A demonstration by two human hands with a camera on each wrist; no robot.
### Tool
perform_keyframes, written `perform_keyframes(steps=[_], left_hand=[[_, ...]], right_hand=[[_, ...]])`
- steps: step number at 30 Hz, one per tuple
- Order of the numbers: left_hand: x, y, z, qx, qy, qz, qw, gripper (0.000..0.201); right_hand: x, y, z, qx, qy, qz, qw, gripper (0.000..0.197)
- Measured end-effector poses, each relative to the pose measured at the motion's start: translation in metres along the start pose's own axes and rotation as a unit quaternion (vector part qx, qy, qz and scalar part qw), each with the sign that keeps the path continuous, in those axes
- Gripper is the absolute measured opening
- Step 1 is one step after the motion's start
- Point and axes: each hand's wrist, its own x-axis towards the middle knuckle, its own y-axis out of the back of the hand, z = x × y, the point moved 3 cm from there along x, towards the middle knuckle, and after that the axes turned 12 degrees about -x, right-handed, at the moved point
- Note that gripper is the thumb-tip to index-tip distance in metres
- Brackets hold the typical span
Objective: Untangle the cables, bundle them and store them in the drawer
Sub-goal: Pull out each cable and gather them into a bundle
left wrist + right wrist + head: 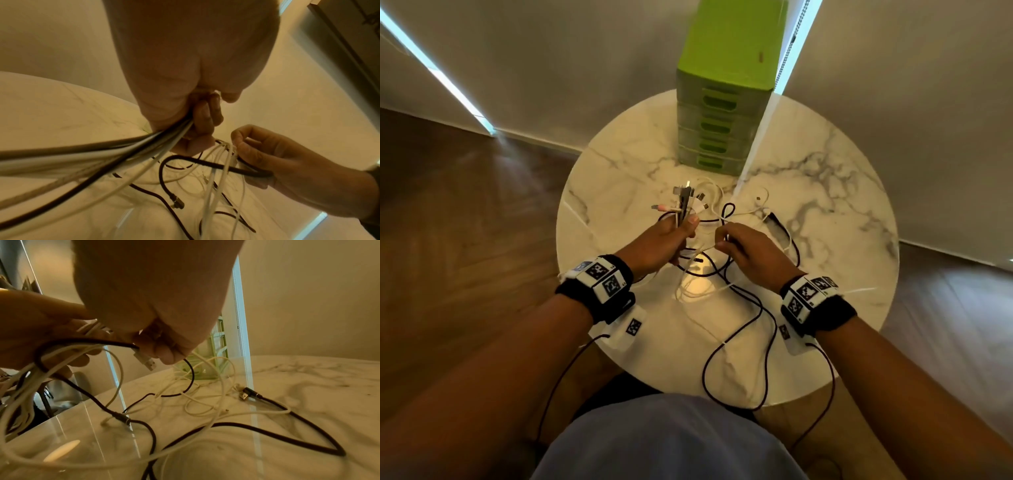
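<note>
Several plug ends (688, 200) are clenched upright in the left hand (664, 245), apparently to keep them aligned, while a USB plug (145, 359) is pinched by the right hand (748, 255) above the marble table (825, 212).

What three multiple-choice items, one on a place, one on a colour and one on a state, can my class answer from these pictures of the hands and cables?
1. Where does the drawer unit stand?
A. on the floor
B. at the far edge of the marble table
C. on the person's lap

2. What colour is the drawer unit?
A. green
B. red
C. blue

3. What is the left hand doing?
A. lying flat on the table
B. gripping a bunch of cable ends
C. pulling a drawer open

Answers: 1 B, the head view shows it at the table's far rim near the wall. 2 A, its top and handles are bright green. 3 B, connectors stick up out of the curled fingers, while the right hand pinches a white cable.
</note>
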Motion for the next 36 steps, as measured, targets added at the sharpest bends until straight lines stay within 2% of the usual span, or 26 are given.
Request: perform_keyframes(steps=[2, 5, 8, 11, 16, 19, 23, 25, 27, 29, 33, 36], left_hand=[[-0.002, -0.006, -0.003, 0.006, 0.015, -0.04, 0.999, 0.037], [-0.001, -0.008, -0.014, 0.091, -0.007, -0.079, 0.993, 0.033], [-0.003, -0.006, -0.014, 0.11, -0.021, -0.051, 0.992, 0.028], [-0.009, -0.001, -0.005, 0.108, -0.032, -0.025, 0.993, 0.03], [-0.017, 0.012, 0.002, 0.082, -0.025, -0.012, 0.996, 0.021], [-0.02, 0.017, 0.0, 0.068, -0.02, -0.007, 0.997, 0.024], [-0.024, 0.022, -0.004, 0.08, -0.023, -0.008, 0.996, 0.026], [-0.024, 0.025, -0.005, 0.079, -0.023, -0.009, 0.997, 0.027], [-0.024, 0.027, -0.005, 0.069, -0.026, -0.007, 0.997, 0.026], [-0.025, 0.029, -0.003, 0.057, -0.03, -0.003, 0.998, 0.023], [-0.022, 0.028, 0.0, 0.043, -0.044, 0.014, 0.998, 0.018], [-0.016, 0.027, -0.002, 0.022, -0.043, 0.033, 0.998, 0.017]], right_hand=[[-0.004, -0.003, -0.002, -0.016, 0.005, 0.007, 1.0, 0.007], [-0.01, -0.016, 0.003, -0.064, -0.028, -0.008, 0.998, 0.007], [-0.017, -0.032, 0.017, -0.141, -0.107, -0.079, 0.981, 0.008], [-0.024, -0.048, 0.024, -0.202, -0.141, -0.165, 0.955, 0.017], [-0.014, -0.061, 0.007, -0.205, -0.18, -0.152, 0.95, 0.029], [-0.006, -0.072, -0.004, -0.25, -0.202, -0.187, 0.928, 0.034], [-0.002, -0.077, -0.007, -0.281, -0.251, -0.177, 0.909, 0.03], [-0.003, -0.071, -0.006, -0.243, -0.264, -0.15, 0.921, 0.024], [-0.001, -0.058, -0.007, -0.153, -0.247, -0.071, 0.954, 0.017], [0.002, -0.038, -0.014, -0.063, -0.228, 0.017, 0.972, 0.012], [0.007, -0.001, -0.036, 0.085, -0.218, 0.141, 0.962, 0.007], [0.01, 0.017, -0.056, 0.255, -0.217, 0.156, 0.929, 0.013]])
